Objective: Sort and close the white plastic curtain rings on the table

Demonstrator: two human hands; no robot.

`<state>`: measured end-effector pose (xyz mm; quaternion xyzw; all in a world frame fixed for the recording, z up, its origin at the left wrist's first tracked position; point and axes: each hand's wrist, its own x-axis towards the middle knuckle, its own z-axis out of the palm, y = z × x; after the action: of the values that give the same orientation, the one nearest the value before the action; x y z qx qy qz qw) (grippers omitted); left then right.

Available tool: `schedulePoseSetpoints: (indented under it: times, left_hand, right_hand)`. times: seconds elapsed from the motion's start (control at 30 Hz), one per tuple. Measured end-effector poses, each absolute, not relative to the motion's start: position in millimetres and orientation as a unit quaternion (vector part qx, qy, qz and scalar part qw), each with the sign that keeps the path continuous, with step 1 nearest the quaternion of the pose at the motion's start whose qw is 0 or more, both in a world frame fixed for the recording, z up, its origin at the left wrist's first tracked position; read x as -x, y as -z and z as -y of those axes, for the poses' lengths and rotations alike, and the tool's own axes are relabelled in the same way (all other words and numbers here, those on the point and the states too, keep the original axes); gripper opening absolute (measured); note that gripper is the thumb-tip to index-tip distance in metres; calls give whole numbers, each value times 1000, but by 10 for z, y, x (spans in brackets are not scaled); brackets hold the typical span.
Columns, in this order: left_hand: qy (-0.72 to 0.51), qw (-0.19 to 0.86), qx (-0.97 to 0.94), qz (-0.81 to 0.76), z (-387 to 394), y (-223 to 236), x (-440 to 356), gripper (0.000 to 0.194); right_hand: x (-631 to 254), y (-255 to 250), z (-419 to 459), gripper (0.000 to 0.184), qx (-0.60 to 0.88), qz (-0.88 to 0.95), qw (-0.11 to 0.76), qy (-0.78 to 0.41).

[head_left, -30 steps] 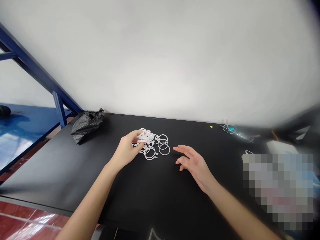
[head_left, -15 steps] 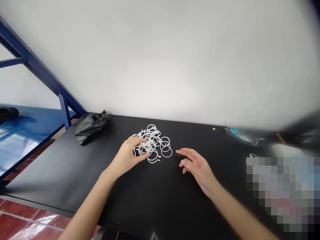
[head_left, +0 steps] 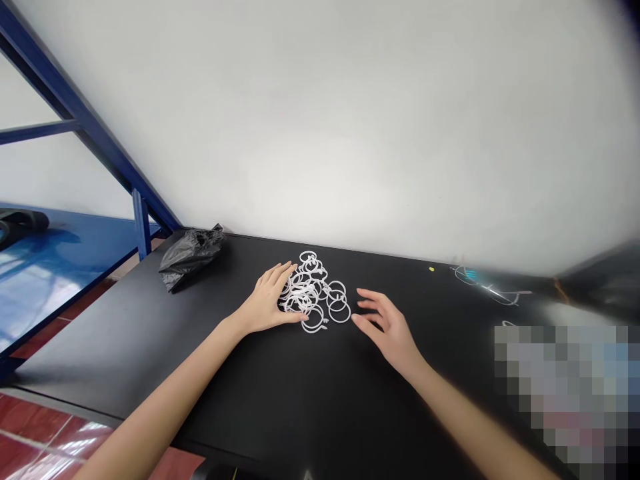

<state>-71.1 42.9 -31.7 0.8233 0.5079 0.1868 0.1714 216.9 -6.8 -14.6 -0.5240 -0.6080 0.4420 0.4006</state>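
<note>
Black table [head_left: 240,393], hands [head_left: 267,300] around white rings [head_left: 305,293].

Black bag [head_left: 192,257], yellow speck [head_left: 431,269], blue frame [head_left: 95,127]

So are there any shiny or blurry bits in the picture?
In the head view, white glare shines on the glossy blue surface and red tiled floor; the thin white rings look fairly sharp; square blocks hide whatever is at lower right.

White rings [head_left: 306,293], black table [head_left: 280,387], black bag [head_left: 191,257], blue frame [head_left: 105,143], pale-lined red floor [head_left: 36,418]
</note>
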Motion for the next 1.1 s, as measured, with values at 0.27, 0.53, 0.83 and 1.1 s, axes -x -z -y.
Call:
schedulePoseSetpoints:
  times: [0.27,0.53,0.83,1.1]
  left_hand:
    - [-235,185,-829,-472,-540,345,731,108]
    - [-246,203,-834,-450,-563,382,507,94]
    - [-310,310,-805,-400,-480,364,-48,71]
    - [-370,308,-728,-488,-480,208,209,27]
  right_hand:
    - [-1627,20,-798,98,407,872,137,-234]
    - [-1683,189,-854,63,372,879,188,-232]
    - [-2230,246,-336,28,442,807,319,-225]
    - [-2316,254,-14,22,480,743,414,-214]
